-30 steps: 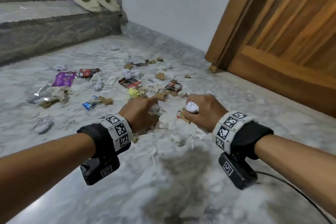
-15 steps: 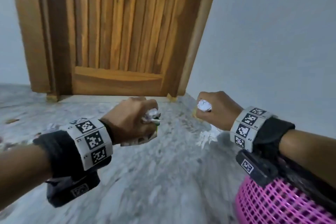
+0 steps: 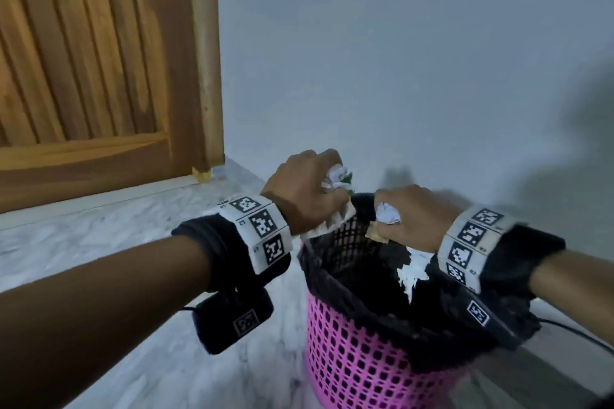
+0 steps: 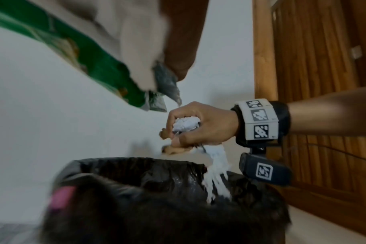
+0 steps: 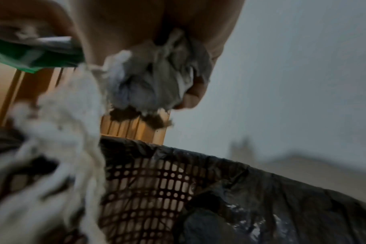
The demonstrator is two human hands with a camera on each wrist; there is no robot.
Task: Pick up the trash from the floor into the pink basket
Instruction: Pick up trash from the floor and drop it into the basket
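Head view shows both fists above the pink basket, which stands upright against the white wall with its open mouth facing up. A black bin liner is folded over its rim and hangs down the outside; through the mouth the far lattice wall shows dark, and what lies at the bottom I cannot make out.

The left hand is clenched round crumpled white paper with a green wrapper sticking out, over the basket's far left rim. The left wrist view shows that wrapper slanting down toward the liner. The right hand is also clenched, gripping a crumpled white paper wad with a brown scrap at its fingers. A torn white paper strip dangles straight down from this fist, its ragged end pointing into the mouth.

Left of the basket, a wooden door stands in the corner, and grey marble floor runs along its foot. Tagged bands with small black cameras wrap both wrists.
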